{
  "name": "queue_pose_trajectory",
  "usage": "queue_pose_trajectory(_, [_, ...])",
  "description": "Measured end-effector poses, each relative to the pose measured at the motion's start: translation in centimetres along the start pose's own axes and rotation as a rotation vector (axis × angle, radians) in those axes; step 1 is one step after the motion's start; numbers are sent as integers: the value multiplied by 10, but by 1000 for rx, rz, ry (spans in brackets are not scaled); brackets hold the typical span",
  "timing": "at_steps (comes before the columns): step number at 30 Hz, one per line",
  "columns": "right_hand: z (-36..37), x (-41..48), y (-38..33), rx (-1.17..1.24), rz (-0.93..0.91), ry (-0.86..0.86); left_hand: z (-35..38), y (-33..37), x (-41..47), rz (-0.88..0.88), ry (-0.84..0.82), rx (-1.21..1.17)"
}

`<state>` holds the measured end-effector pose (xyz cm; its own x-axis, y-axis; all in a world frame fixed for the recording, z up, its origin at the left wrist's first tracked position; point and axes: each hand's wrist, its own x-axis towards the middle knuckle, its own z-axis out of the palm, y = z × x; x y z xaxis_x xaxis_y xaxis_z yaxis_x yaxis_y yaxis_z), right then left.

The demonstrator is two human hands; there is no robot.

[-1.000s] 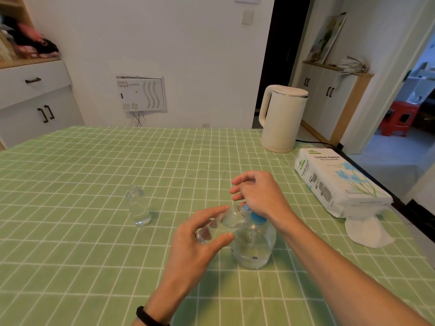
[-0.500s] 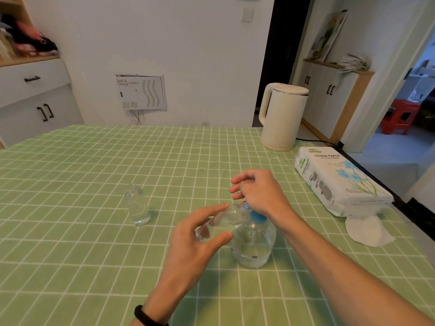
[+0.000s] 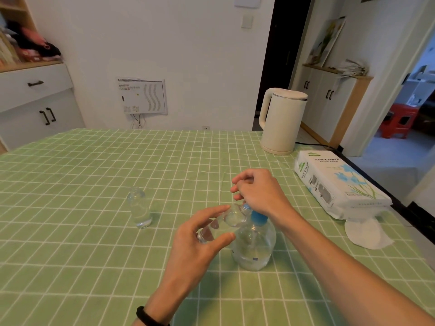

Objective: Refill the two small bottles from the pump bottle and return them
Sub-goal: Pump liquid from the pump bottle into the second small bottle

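At left on your green checked surface [image 3: 94, 172], the first small bottle [image 3: 138, 209] stands upright and alone, uncapped, with a little clear liquid in its base. Toward the centre, your left hand [image 3: 195, 248], with a black wristband [image 3: 147, 316], pinches the second small bottle [image 3: 221, 223] between thumb and fingers, tilted, its mouth at the blue nozzle. Just right stands the one pump bottle [image 3: 255, 245], clear, holding clear liquid in its lower part. Your right hand [image 3: 259, 194] lies over the blue pump head, fingers curled; you cannot tell whether they close on it. Farther right: one cream kettle [image 3: 281, 123], one white pack [image 3: 336, 184] printed "TISSUE PAPER", and one loose tissue sheet [image 3: 366, 234] touching its near end.
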<state>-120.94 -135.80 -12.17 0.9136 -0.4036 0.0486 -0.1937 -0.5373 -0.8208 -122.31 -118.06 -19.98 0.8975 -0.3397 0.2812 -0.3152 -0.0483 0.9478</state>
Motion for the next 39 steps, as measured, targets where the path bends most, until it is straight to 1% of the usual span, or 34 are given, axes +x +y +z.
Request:
queue_pose_trajectory(3, [-1,1,-3,-24,-25,-6,0,1,1,10,-10,15])
queue_pose_trajectory(8, [1,1,4,41,13,-10,1,0,1,9,-3,5])
queue_pose_trajectory(22, [2,-3,4,29,25,-4,1,-4,-1,-8,-13,-11])
queue_pose_trajectory(27, [-2,-1,-3,-4,-19,-8,0,-2,1,-1,-17,-11])
queue_pose_trajectory(34, [2,0,7,46,28,-25,2,-3,0,-20,-7,8])
queue_pose_trajectory(39, [3,-1,9,48,16,-15,2,-1,0,-28,-5,-7])
